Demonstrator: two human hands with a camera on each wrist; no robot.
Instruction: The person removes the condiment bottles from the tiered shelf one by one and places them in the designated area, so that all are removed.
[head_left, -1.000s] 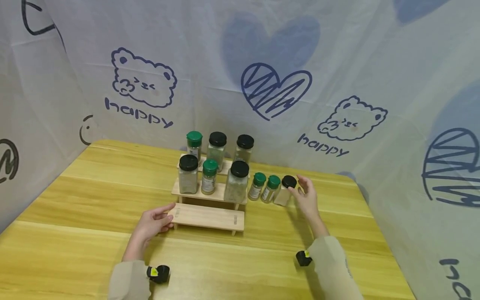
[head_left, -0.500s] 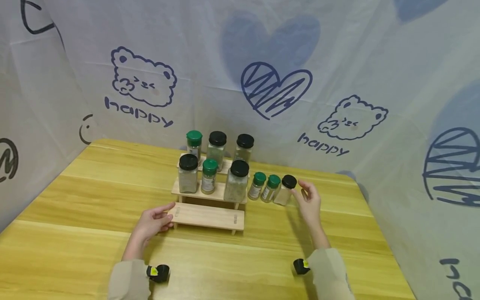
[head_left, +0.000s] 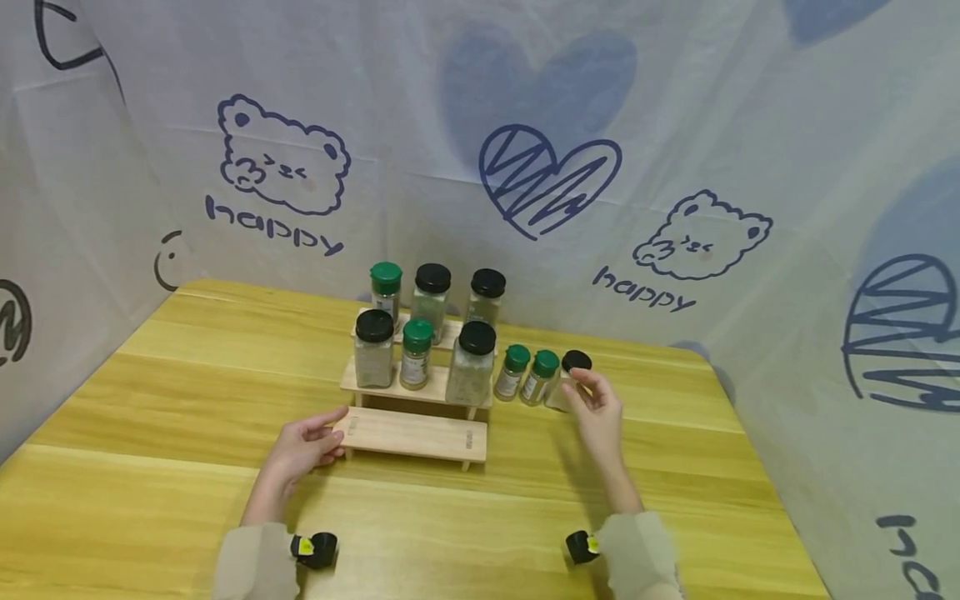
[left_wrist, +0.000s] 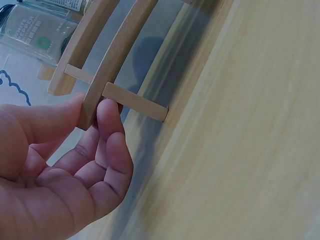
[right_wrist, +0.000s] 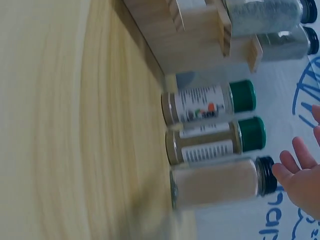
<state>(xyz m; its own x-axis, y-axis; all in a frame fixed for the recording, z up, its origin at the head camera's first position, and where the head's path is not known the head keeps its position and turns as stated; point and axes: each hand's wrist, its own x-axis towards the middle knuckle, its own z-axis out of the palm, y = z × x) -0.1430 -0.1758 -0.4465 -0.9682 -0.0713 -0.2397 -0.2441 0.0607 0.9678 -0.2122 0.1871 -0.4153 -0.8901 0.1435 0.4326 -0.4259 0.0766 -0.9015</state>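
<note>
Rack, head view: stepped wooden stand on the table, six jars set three apiece on its upper and middle shelves. Left hand: grip clamped on the left end of the rack's lowest tread. To the right of the rack, a row of three on the table: two green-capped jars and, farthest from the rack, a black-lidded beige jar. Right hand: grip apart, partly hiding the beige jar. Behind the rack, printed cloth with bears and hearts.

Left wrist view: thumb and fingers on opposite faces of the rack's end, next to a leg.

Right wrist view: the row upright beside the rack. Fingers apart by the beige jar's lid; whether they touch it cannot be told.
</note>
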